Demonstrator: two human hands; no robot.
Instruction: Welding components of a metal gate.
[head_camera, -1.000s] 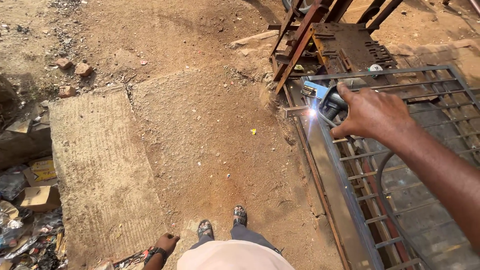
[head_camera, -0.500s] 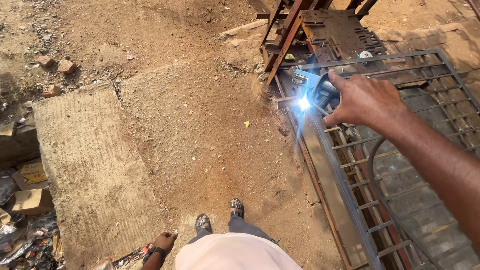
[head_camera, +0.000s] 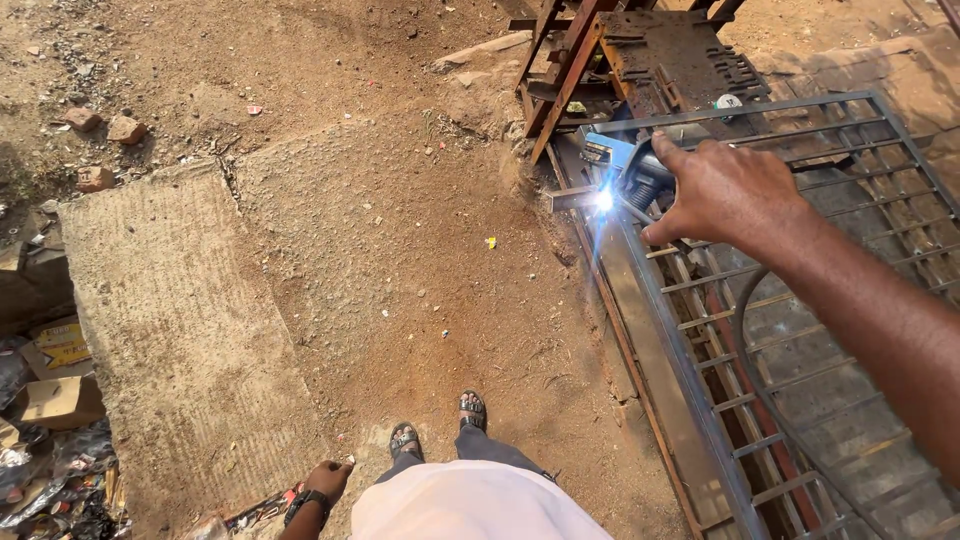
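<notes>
My right hand (head_camera: 722, 192) grips a welding electrode holder (head_camera: 640, 178) over the near corner of a grey metal grille frame (head_camera: 700, 330) lying on the ground. A bright blue-white arc (head_camera: 603, 200) burns at the holder's tip where it meets the frame's corner. A dark cable (head_camera: 760, 380) runs from the holder back along the grille. My left hand (head_camera: 325, 478) hangs low beside my hip, wearing a dark wristband; whether it holds anything does not show. My feet in sandals (head_camera: 440, 425) stand on the dirt.
A rusty metal stand (head_camera: 640, 60) is just beyond the grille. A concrete slab (head_camera: 170, 330) lies to the left, with cardboard and litter (head_camera: 50, 400) at its edge. Loose stones (head_camera: 110, 130) sit at the far left on brown dirt.
The view has shifted slightly. My right hand stays on the holder at the frame's corner; the arc has brightened from a small spark to a strong glare.
</notes>
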